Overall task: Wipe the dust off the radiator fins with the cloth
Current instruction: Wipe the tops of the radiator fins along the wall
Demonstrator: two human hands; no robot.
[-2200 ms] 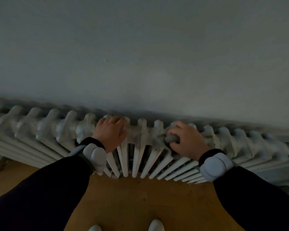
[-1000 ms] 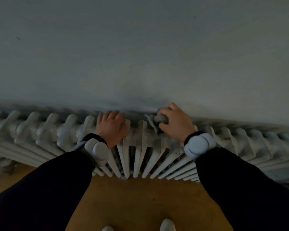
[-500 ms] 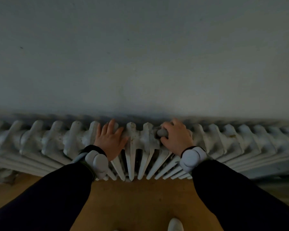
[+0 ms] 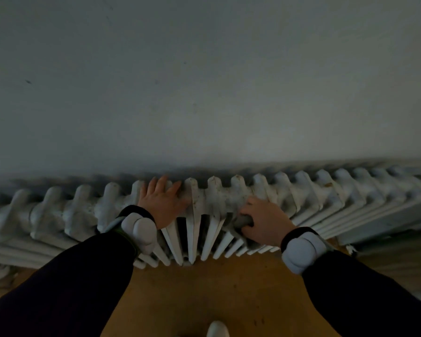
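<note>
right hand (image 4: 265, 220) is gripping the cloth (image 4: 243, 221) on the fins (image 4: 214, 190), 3 o'clock from the left hand (image 4: 162, 203), which is lying flat, fingers straight. mid-wipe; next likely needs pressing into the neighbouring gap.

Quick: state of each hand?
Left hand: open, flat on the radiator.
Right hand: gripping the cloth.
</note>
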